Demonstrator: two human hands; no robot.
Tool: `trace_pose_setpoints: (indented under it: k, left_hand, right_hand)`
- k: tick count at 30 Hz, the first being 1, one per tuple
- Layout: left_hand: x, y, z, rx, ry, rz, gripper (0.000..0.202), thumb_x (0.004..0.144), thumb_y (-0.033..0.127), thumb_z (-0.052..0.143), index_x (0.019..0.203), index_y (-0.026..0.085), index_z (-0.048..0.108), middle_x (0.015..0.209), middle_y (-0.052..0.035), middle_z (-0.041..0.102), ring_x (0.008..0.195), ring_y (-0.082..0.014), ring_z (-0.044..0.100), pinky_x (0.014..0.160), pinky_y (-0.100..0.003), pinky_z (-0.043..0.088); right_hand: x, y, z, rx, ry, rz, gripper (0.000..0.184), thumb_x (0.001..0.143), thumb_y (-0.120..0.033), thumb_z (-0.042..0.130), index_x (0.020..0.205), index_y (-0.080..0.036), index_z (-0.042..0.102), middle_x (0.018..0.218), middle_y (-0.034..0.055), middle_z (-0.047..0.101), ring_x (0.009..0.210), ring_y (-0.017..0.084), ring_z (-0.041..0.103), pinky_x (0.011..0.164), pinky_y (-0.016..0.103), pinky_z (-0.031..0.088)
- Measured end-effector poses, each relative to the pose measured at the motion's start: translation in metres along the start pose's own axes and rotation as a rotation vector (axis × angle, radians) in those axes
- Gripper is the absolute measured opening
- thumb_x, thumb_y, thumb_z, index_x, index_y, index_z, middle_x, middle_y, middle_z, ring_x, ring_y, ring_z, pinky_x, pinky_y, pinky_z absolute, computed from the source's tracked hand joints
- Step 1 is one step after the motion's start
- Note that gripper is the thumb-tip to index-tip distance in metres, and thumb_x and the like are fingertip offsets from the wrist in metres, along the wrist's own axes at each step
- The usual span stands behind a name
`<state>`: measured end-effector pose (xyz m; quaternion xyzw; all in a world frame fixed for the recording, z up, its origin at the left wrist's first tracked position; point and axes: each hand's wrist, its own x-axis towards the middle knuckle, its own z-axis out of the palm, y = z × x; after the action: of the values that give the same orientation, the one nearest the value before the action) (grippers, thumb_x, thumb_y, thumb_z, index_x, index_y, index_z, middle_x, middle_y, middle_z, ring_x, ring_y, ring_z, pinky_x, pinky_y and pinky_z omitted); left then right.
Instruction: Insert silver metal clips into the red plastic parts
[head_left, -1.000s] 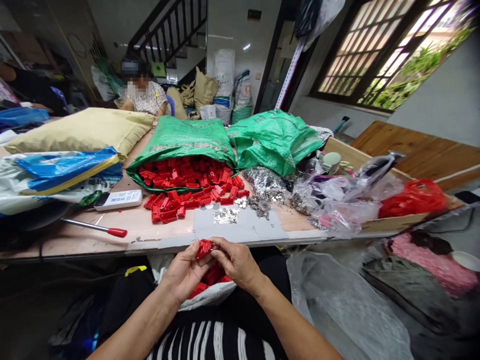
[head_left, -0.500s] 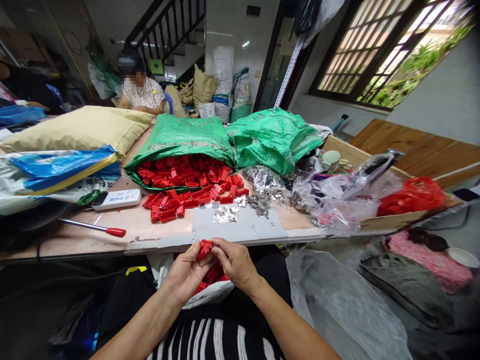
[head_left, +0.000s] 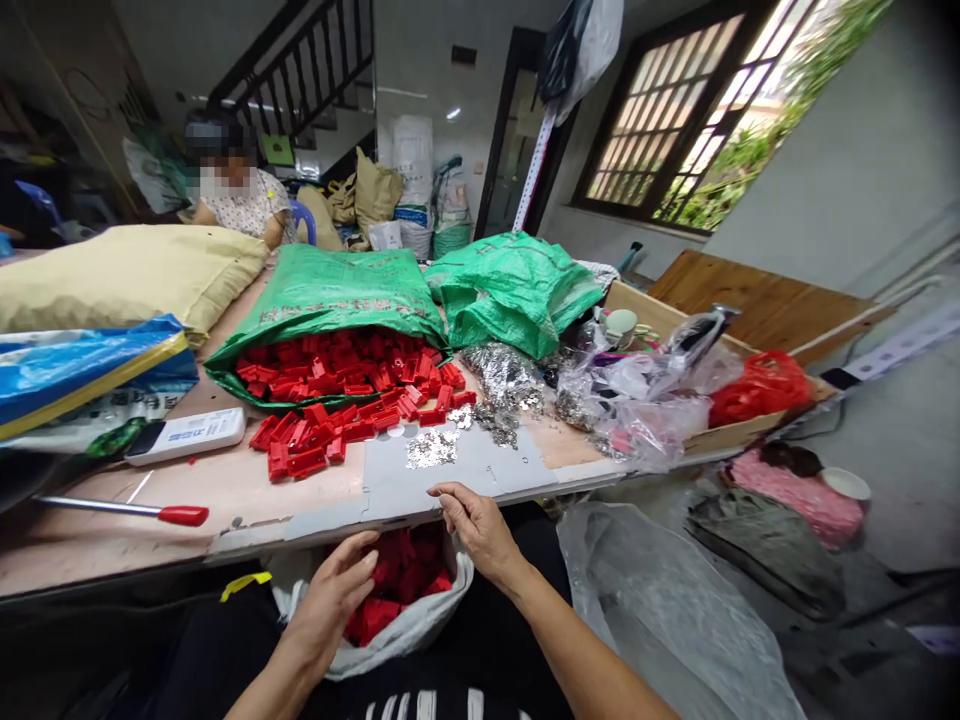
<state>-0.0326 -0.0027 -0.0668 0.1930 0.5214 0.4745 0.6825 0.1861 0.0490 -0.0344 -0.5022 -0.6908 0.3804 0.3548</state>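
My left hand [head_left: 330,592] is open and empty, its fingers apart, at the left rim of a white sack [head_left: 450,606] on my lap. Red plastic parts [head_left: 397,575] fill the sack. My right hand [head_left: 480,528] is beside the table's front edge, above the sack's right side. Its fingertips are drawn together; anything between them is too small to make out. Just beyond it, small flat silvery metal pieces [head_left: 433,449] lie on a grey sheet [head_left: 461,470]. More red parts [head_left: 304,445] spill from a green woven sack [head_left: 341,290] on the table.
A second green sack [head_left: 517,290] and clear bags of metal pieces [head_left: 510,375] stand right of the spill. On the left lie a white device [head_left: 187,436], a red-handled lever [head_left: 182,515] and a beige sack [head_left: 127,275]. A person [head_left: 244,195] sits across the table.
The red part held between both hands is gone from them. My hands have moved apart, the left down to the sack, the right by the table edge. The view has shifted right.
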Motion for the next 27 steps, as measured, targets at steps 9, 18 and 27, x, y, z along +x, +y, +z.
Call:
trace_pose_setpoints:
  k: [9, 18, 27]
  left_hand:
    - [0.013, -0.022, -0.024, -0.026, 0.063, -0.022, 0.038, 0.060, 0.033, 0.082, 0.094, 0.019, 0.071, 0.120, -0.0125, 0.066, 0.131, -0.0329, 0.044, 0.108, -0.048, 0.035]
    - [0.030, -0.044, -0.038, -0.036, 0.077, -0.109, 0.057, 0.044, 0.042, 0.088, 0.090, 0.015, 0.069, 0.094, -0.0174, 0.074, 0.109, -0.0389, 0.062, 0.102, -0.050, 0.041]
    - [0.036, -0.045, -0.042, -0.051, 0.099, -0.161, 0.059, 0.040, 0.035, 0.090, 0.090, 0.015, 0.067, 0.095, -0.0190, 0.073, 0.111, -0.0403, 0.061, 0.099, -0.047, 0.045]
  right_hand:
    - [0.039, 0.016, -0.044, -0.336, 0.202, -0.027, 0.021, 0.086, -0.026, 0.055, 0.104, -0.019, 0.065, 0.083, 0.0015, 0.063, 0.079, 0.016, 0.058, 0.074, 0.026, 0.043]
    - [0.114, 0.021, -0.074, -0.871, 0.244, 0.068, 0.031, 0.091, -0.020, 0.046, 0.119, -0.024, 0.058, 0.114, 0.0058, 0.058, 0.096, 0.017, 0.058, 0.079, 0.025, 0.043]
    - [0.170, 0.027, -0.084, -0.989, 0.138, 0.103, 0.027, 0.088, -0.018, 0.049, 0.108, -0.028, 0.065, 0.108, 0.0032, 0.063, 0.092, 0.018, 0.060, 0.075, 0.025, 0.041]
